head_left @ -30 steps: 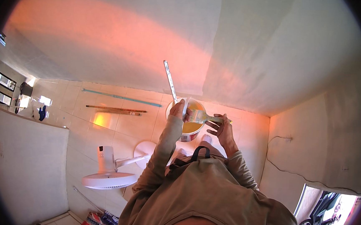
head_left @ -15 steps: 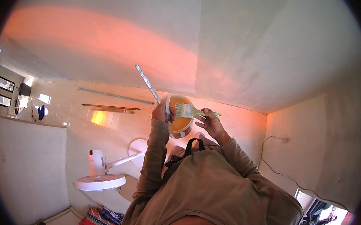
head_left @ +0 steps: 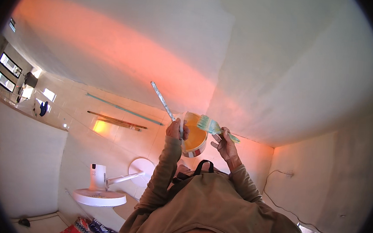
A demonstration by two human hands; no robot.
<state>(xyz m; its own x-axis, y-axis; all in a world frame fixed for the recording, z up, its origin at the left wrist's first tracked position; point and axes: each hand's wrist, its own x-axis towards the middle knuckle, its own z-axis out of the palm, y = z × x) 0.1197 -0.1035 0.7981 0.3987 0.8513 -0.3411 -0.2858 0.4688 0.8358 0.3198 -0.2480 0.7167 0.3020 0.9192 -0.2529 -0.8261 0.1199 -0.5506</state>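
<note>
My left hand (head_left: 175, 129) is closed round the left rim of a paint bucket (head_left: 195, 153), holding it up in front of me. A long, narrow paint-spattered stick (head_left: 162, 99) juts up and left from the same hand. The bucket's inside looks orange-yellow. With the fingers of my right hand (head_left: 226, 149) I grip a wide paintbrush (head_left: 212, 126) by its handle. Its paint-smeared bristles point up and left, over the bucket's far right edge; I cannot tell whether they touch the rim.
Ahead stands a wall (head_left: 170, 41) with lighter and darker patches. On the tiled floor at left lie a pale blue-green pole (head_left: 124, 108) and thin brown sticks (head_left: 116, 120). A white stand fan (head_left: 99, 197) is at lower left. A cable (head_left: 275, 203) runs along the right wall.
The paintbrush has moved from over the bucket's middle to its far right edge and now slants more. My left hand keeps hold of bucket and stick. The view has tilted.
</note>
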